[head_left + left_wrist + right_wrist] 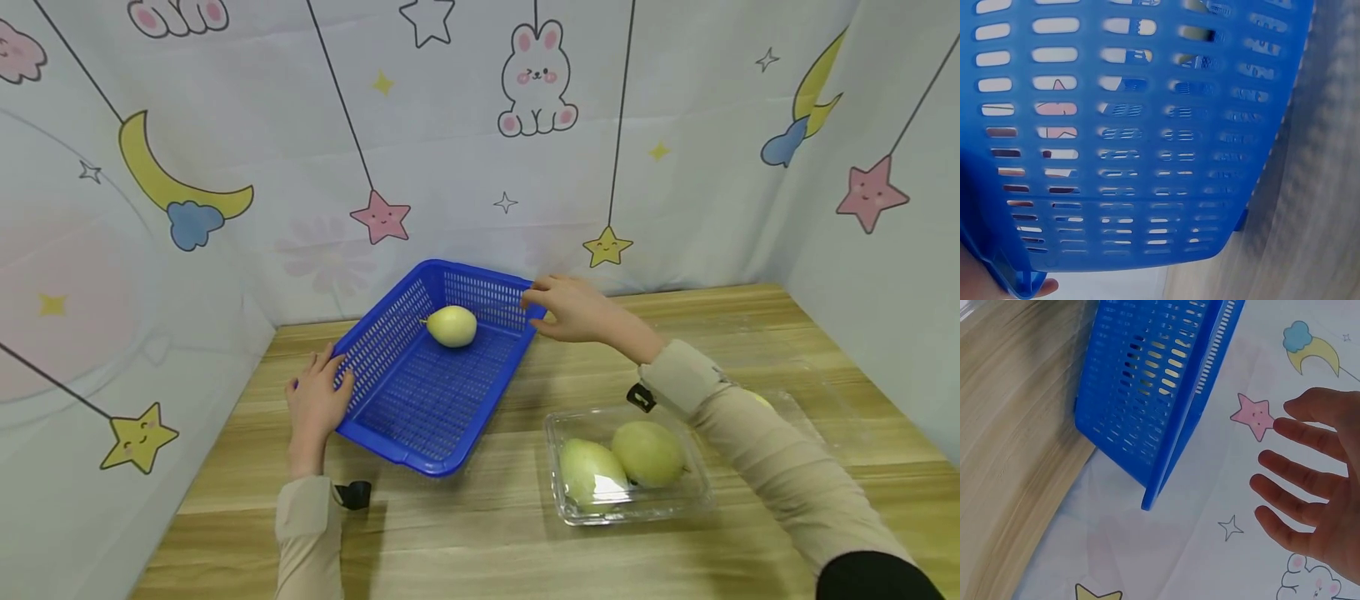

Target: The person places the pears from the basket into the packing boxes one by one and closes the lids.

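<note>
A blue plastic basket [442, 400] with slotted walls sits on the wooden table, and one pale yellow pear [453, 326] lies in its far part. My left hand [315, 404] holds the basket's left rim. In the left wrist view, the slotted outer wall [1141, 137] fills most of the picture, with a fingertip [1049, 287] showing under the rim at bottom left. My right hand [573, 310] is by the basket's far right corner, fingers spread and slightly bent. The right wrist view shows this hand [1322, 475] apart from the basket [1147, 381], holding nothing.
Right of the basket stands a clear plastic box [558, 508] with two greenish-yellow pears [648, 452] inside. More clear plastic [795, 412] lies beyond my right sleeve, a bit of yellow beside it. A printed curtain [465, 167] borders the table at the back and sides.
</note>
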The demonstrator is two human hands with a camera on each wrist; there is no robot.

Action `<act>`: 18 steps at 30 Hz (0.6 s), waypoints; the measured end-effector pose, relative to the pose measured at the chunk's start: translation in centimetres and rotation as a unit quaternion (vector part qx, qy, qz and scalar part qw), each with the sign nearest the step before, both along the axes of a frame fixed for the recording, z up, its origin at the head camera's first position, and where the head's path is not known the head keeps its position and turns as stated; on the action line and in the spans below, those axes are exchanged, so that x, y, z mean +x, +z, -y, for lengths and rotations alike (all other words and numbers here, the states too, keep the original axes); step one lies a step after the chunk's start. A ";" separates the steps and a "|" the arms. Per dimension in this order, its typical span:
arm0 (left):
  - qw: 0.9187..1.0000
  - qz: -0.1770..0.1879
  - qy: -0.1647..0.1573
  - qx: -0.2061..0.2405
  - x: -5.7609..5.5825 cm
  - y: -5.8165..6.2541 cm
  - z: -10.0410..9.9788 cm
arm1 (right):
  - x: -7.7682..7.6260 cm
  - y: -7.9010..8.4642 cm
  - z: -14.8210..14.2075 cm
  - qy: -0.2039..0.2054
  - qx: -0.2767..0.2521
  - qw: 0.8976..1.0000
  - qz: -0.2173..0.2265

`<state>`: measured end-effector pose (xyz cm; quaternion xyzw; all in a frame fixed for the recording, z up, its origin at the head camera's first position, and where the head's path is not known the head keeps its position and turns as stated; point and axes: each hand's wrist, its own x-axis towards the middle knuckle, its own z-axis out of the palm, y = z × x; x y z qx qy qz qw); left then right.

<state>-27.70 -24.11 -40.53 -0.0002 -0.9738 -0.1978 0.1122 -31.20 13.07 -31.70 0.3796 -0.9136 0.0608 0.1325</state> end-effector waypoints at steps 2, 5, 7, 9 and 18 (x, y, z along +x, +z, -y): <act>1.000 -0.001 0.000 -0.002 0.0 0.0 0.0 | -0.4 -0.1 0.4 0.000 -0.001 1.000 0.001; 1.000 -0.003 0.000 -0.005 0.0 0.0 0.0 | -0.9 -0.5 1.0 -0.004 -0.002 1.000 0.004; 1.000 -0.002 -0.001 -0.004 0.0 0.0 0.0 | -1.3 -0.8 1.4 -0.007 -0.001 1.000 0.009; 1.000 0.000 -0.001 -0.004 0.0 0.0 0.0 | -1.7 -1.0 1.7 -0.010 0.000 1.000 0.014; 1.000 -0.002 -0.002 -0.004 0.0 -0.1 0.1 | -3.5 -1.9 3.4 -0.031 0.020 0.997 0.063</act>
